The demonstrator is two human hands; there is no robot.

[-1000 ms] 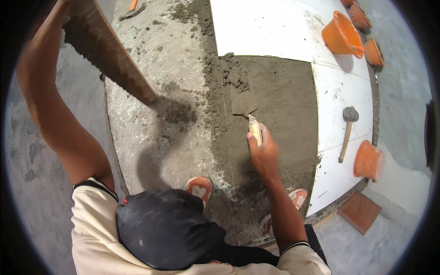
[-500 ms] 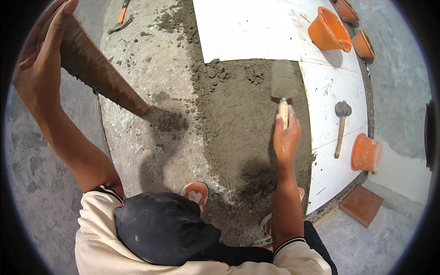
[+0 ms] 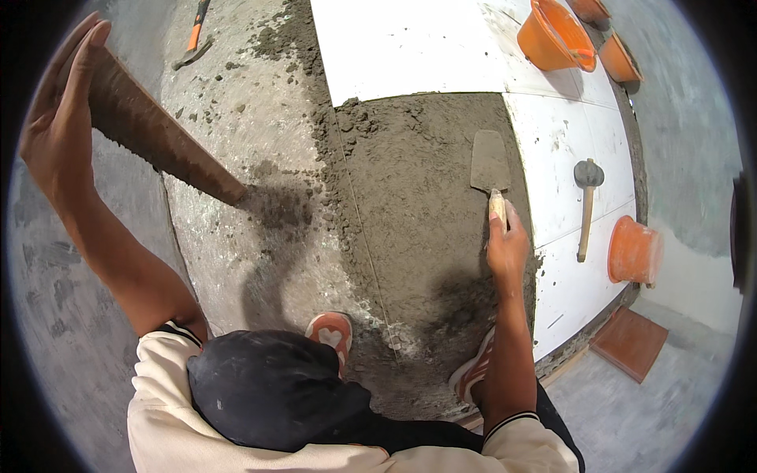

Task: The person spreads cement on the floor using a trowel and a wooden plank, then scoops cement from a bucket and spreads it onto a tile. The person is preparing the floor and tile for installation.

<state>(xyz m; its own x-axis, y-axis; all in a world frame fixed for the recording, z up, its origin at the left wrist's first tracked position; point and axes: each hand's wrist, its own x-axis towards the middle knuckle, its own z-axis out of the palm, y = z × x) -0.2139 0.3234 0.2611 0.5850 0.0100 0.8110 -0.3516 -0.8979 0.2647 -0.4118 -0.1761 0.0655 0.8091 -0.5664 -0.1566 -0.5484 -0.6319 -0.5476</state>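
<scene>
Head view: trowel (image 3: 490, 164) at the right edge of the mortar bed (image 3: 410, 189)

We find the right hand (image 3: 509, 240) closed around the trowel's handle. The blade lies straight ahead of those fingers, over the bed, its long axis roughly parallel to the bed's right edge and pointing toward the far edge. The left hand is well apart from it, beyond the bed's left edge.

The left hand (image 3: 69, 118) is against the upper end of a long board (image 3: 165, 146), which slants down toward the concrete strip (image 3: 236, 126). Its far side is hidden, so we cannot tell whether these fingers close around it.

The mortar surface is mostly level, with crumbs at its far left corner; we note a thin string (image 3: 363, 225) along its left side. White tiles (image 3: 418, 47) border the far and right edges. A mallet (image 3: 588, 177) and an orange bucket (image 3: 544, 39) occupy the tiles.
</scene>
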